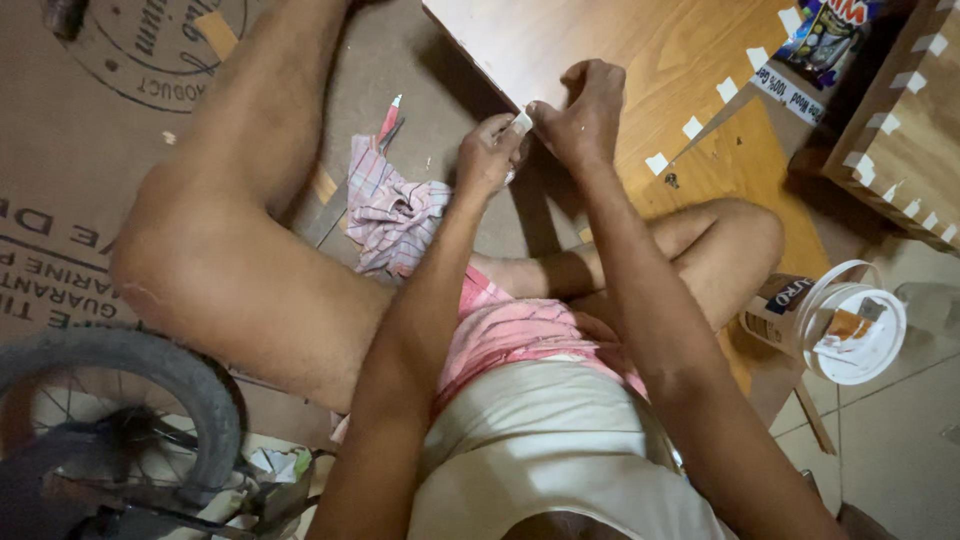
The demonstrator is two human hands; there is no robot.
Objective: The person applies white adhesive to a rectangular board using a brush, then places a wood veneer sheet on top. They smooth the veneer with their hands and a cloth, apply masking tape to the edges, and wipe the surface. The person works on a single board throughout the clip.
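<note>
Both hands meet at the wooden board's (600,50) near edge: left hand (487,152) and right hand (585,110) pinch a small white piece (521,122). A white tub (835,318) stands off the board's right corner, its contents unclear.

Glossy wood panel (590,40), perhaps laminated; matt paper tape strips (657,163); soft checked cloth (395,212); plastic tub (835,320).

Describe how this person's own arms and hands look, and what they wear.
Both arms are bare from shoulder to wrist, with no sleeves showing. The left hand and right hand wear no gloves, and no rings, watch or bracelet can be seen. The person wears a pale sleeveless top and pink checked shorts.
</note>
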